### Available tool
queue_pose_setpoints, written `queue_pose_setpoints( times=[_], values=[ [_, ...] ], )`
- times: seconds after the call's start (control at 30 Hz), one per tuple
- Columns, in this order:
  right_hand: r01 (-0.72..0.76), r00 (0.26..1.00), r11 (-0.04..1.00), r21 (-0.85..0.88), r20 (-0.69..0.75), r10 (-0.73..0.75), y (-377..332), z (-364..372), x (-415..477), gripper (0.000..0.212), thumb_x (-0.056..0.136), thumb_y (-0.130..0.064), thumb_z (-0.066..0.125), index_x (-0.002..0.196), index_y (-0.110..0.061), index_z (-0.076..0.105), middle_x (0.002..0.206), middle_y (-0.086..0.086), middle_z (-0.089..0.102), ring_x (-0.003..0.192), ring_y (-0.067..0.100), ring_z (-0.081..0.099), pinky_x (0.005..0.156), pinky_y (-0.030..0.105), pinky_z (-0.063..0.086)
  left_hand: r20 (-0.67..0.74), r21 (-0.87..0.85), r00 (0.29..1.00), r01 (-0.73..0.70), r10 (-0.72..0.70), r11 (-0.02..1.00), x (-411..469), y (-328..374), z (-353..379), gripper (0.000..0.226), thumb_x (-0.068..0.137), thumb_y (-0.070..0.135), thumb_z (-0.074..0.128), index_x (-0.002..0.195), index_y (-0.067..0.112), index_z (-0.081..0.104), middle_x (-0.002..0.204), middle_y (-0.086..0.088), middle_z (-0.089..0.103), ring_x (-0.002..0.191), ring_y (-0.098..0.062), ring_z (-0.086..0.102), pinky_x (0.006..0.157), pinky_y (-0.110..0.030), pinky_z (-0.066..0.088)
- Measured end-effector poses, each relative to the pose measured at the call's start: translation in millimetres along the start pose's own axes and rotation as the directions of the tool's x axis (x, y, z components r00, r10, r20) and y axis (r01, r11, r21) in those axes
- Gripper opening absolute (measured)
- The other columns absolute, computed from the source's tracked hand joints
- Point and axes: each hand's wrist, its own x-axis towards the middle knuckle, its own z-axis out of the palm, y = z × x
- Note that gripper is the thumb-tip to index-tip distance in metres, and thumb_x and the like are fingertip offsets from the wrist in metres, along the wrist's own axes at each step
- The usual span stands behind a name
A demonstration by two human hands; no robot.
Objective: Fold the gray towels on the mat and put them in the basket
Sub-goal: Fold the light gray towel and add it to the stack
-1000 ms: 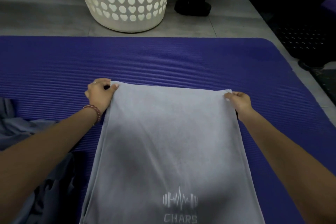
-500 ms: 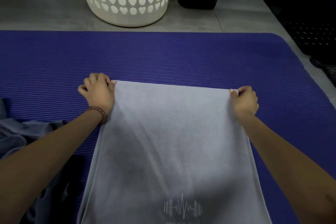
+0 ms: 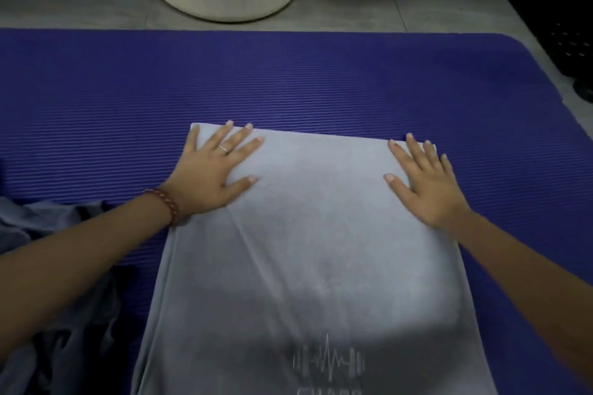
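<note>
Gray towel [image 3: 314, 250] ran 6-to-12 o'clock; left hand [image 3: 215, 176] and right hand [image 3: 426, 186] pressed flat-palmed on its 12 o'clock corners, gripping nothing.

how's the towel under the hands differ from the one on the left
The spread towel lies flat on the mat, left hand and right hand pressing it; the left towel sits bunched. The spread towel shows a printed logo; the left towel shows none. Both are gray.
</note>
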Motion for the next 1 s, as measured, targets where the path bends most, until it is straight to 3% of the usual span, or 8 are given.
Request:
queue_pose_setpoints(
  times=[0.23, 0.33, 0.47, 0.53, 0.63, 0.73, 0.9, 1.0],
  values=[
    [-0.218, 0.967, 0.975, -0.036, 0.127, 0.221, -23, -4, 6, 0.062, 0.095, -0.058, 0.017, 0.147, -0.042, -0.011, 0.157, 0.002, -0.022, 0.144, 0.027, -0.018, 0.112, 0.053, -0.014, 0.089, -0.061, 0.995, 0.057, -0.052, 0.997, 11, -4, -7, 0.082, 0.075, 0.08, -0.005, 0.147, 0.042, 0.0, 0.156, 0.013, -0.005, 0.146, -0.024, -0.006, 0.106, -0.066, -0.01],
    [-0.193, 0.976, 0.981, 0.001, 0.098, 0.192, -52, -11, -19, 0.062, 0.098, -0.049, 0.02, 0.151, -0.029, -0.004, 0.158, 0.011, -0.016, 0.145, 0.033, -0.011, 0.115, 0.051, -0.01, 0.125, -0.109, 0.978, 0.181, -0.167, 0.977, 0, 12, -18, 0.069, 0.088, 0.063, 0.005, 0.15, 0.032, 0.007, 0.158, 0.002, -0.007, 0.145, -0.028, -0.011, 0.107, -0.06, -0.016],
    [0.169, 0.985, 0.986, 0.006, 0.018, -0.169, -88, -5, -89, 0.075, 0.085, -0.068, 0.002, 0.15, -0.029, -0.002, 0.159, 0.005, -0.006, 0.145, 0.032, -0.006, 0.116, 0.043, -0.006, -0.08, -0.086, 0.996, 0.021, -0.027, 0.996, -68, 57, -15, 0.06, 0.092, 0.04, 0.021, 0.145, 0.014, 0.033, 0.153, -0.016, 0.025, 0.141, -0.036, 0.02, 0.112, -0.058, 0.008],
    [0.299, 0.954, 0.954, -0.03, 0.026, -0.298, -93, 8, -124, 0.072, 0.087, -0.068, -0.001, 0.15, -0.033, 0.003, 0.159, 0.002, -0.001, 0.145, 0.031, -0.004, 0.116, 0.044, -0.004, -0.067, -0.068, 0.998, -0.023, 0.018, 0.997, -114, 66, -6, 0.057, 0.09, 0.033, 0.029, 0.142, 0.012, 0.035, 0.149, -0.02, 0.031, 0.137, -0.035, 0.025, 0.111, -0.053, 0.016],
    [0.259, 0.965, 0.964, 0.065, 0.015, -0.26, -90, 33, -161, 0.06, 0.094, -0.055, 0.021, 0.149, -0.031, 0.016, 0.158, 0.005, 0.013, 0.145, 0.03, 0.009, 0.116, 0.041, 0.005, 0.029, -0.193, 0.995, 0.103, -0.099, 0.976, -164, 62, -5, 0.054, 0.094, 0.036, 0.025, 0.142, 0.014, 0.038, 0.147, -0.023, 0.034, 0.135, -0.037, 0.031, 0.108, -0.05, 0.03],
    [0.198, 0.98, 0.976, 0.095, -0.022, -0.196, -87, 51, -182, 0.057, 0.097, -0.049, 0.022, 0.147, -0.022, 0.027, 0.154, 0.012, 0.024, 0.142, 0.029, 0.019, 0.117, 0.038, 0.011, 0.099, -0.313, 0.976, 0.217, -0.195, 0.925, -174, 59, -10, 0.049, 0.087, 0.028, 0.044, 0.132, 0.011, 0.053, 0.14, -0.028, 0.041, 0.124, -0.046, 0.045, 0.097, -0.057, 0.041],
    [0.182, 0.981, 0.974, 0.134, -0.087, -0.171, -93, 42, -178, 0.053, 0.092, -0.039, 0.032, 0.134, -0.011, 0.045, 0.141, 0.015, 0.038, 0.131, 0.028, 0.035, 0.111, 0.041, 0.029, 0.178, -0.545, 0.884, 0.454, -0.432, 0.704, -151, 74, -35, 0.057, 0.073, 0.007, 0.063, 0.127, 0.019, 0.05, 0.135, -0.013, 0.034, 0.11, -0.034, 0.05, 0.097, -0.035, 0.041],
    [0.217, 0.974, 0.97, 0.107, -0.091, -0.208, -92, 37, -179, 0.051, 0.09, -0.039, 0.033, 0.13, -0.011, 0.048, 0.136, 0.013, 0.042, 0.127, 0.028, 0.04, 0.107, 0.041, 0.036, 0.227, -0.54, 0.887, 0.458, -0.402, 0.706, -144, 71, -40, 0.052, 0.078, 0.003, 0.064, 0.125, 0.021, 0.047, 0.122, -0.009, 0.029, 0.097, -0.031, 0.053, 0.093, -0.034, 0.044]
  ],
)
